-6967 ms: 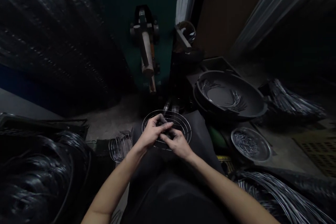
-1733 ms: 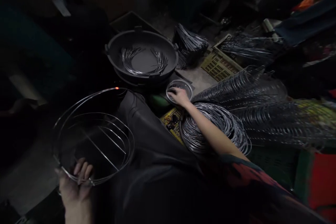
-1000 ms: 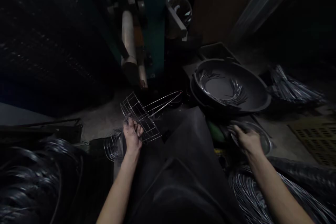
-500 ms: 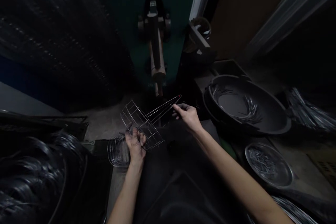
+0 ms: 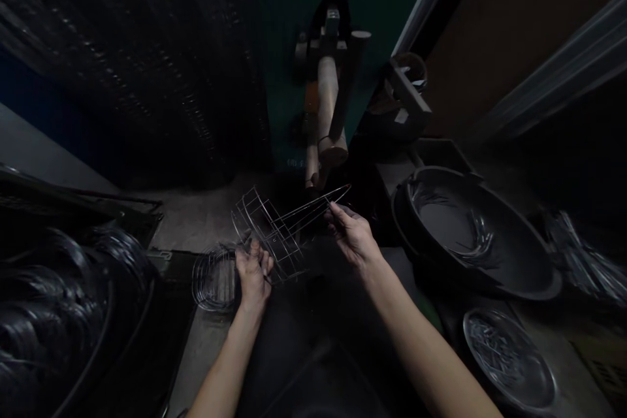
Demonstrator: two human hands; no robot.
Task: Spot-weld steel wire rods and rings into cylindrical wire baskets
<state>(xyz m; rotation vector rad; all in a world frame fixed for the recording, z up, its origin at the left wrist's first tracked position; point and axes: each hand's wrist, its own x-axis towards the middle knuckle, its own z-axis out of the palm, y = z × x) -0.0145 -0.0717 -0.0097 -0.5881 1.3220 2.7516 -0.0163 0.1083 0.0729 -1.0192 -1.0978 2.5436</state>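
The joined wire rack point(image 5: 268, 235) is gripped in the closed left hand point(image 5: 253, 274) and pinched near its tip by the right hand point(image 5: 353, 240), while loose wires point(image 5: 482, 241) are left in the basin point(image 5: 548, 292).

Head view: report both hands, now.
Left hand: closed, gripping the wire rack.
Right hand: partly closed, pinching the rack's long wires.

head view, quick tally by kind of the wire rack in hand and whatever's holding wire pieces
wire rack gripped by left hand, right hand at its long rods: 1
black basin with wire pieces: 1
round metal dish with wire pieces: 1
total: 3
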